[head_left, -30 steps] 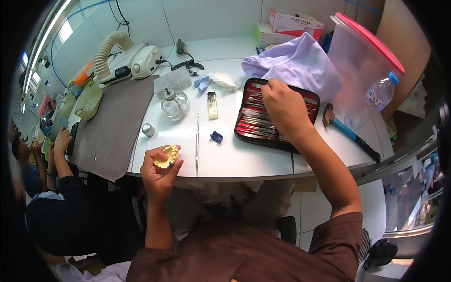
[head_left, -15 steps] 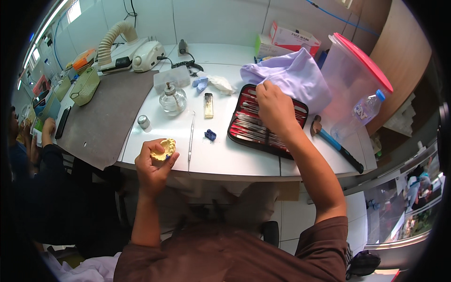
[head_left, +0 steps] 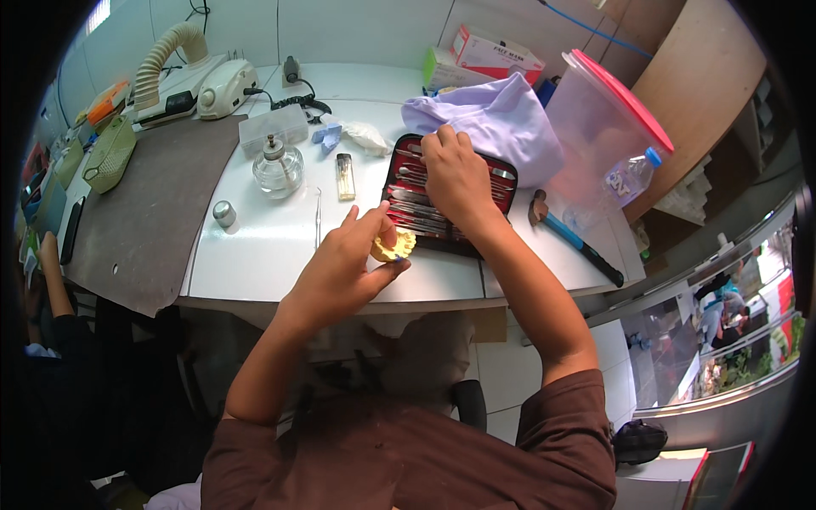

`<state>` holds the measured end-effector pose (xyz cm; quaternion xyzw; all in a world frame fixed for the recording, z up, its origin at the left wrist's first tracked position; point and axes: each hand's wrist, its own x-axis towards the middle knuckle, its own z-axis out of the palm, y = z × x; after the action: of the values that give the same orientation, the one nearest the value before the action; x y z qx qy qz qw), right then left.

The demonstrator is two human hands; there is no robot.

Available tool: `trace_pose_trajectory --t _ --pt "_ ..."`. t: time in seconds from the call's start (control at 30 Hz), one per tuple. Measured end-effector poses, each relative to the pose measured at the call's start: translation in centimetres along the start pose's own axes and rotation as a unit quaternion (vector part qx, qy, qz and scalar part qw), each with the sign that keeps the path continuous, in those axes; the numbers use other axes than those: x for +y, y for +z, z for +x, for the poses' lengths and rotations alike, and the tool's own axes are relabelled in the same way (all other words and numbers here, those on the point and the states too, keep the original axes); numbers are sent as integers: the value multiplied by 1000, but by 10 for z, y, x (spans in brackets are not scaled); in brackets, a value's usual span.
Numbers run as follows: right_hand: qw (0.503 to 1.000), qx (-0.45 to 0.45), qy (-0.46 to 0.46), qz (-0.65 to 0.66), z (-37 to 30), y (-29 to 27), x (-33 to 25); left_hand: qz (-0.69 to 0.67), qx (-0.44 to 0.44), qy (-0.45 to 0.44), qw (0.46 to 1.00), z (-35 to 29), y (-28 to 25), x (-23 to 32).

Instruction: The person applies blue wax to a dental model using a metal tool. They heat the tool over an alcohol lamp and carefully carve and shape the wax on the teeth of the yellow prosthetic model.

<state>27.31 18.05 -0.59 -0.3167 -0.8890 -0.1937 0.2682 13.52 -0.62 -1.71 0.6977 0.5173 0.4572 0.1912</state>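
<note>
A yellow dental cast (head_left: 399, 247), with a bit of blue on its lower edge, is gripped between the thumb and fingers of my left hand (head_left: 340, 265), just off the case's near left corner. My right hand (head_left: 456, 174) reaches over an open black zip case (head_left: 505, 209) with red lining, where several metal dental instruments (head_left: 414, 206) lie in rows. Its fingers are bent together at the case's far edge; what they grip, if anything, is hidden. A thin metal carver (head_left: 319, 217) lies left of the case, its lower part behind my left hand.
A glass spirit burner (head_left: 278, 170), its metal cap (head_left: 224, 212) and a clear lighter (head_left: 345, 177) stand or lie to the left. Behind the case is a lilac cloth (head_left: 501, 119). A hammer (head_left: 569, 238), water bottle (head_left: 631, 178) and lidded tub (head_left: 595, 127) occupy the right.
My left hand has moved right with the cast, toward the case, and now covers where the dark blue lump lay. My right hand stays over the case. The whole view has shifted.
</note>
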Motion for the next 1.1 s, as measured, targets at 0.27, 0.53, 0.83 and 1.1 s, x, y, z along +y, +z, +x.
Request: trace_pose_trajectory --t 0.27,0.53,0.83,1.1 --pt "999 8 -35 6 3 2 -3 -16 -51 -37 998 5 0 -9" --pt "991 34 -122 -41 16 1 -20 -16 -68 14 997 1 -3 -20" --pt "981 38 -182 63 27 8 -27 -42 -100 -21 994 3 -9 -15" --pt "985 9 -162 50 23 7 -16 -33 7 46 998 -3 -1 -27"
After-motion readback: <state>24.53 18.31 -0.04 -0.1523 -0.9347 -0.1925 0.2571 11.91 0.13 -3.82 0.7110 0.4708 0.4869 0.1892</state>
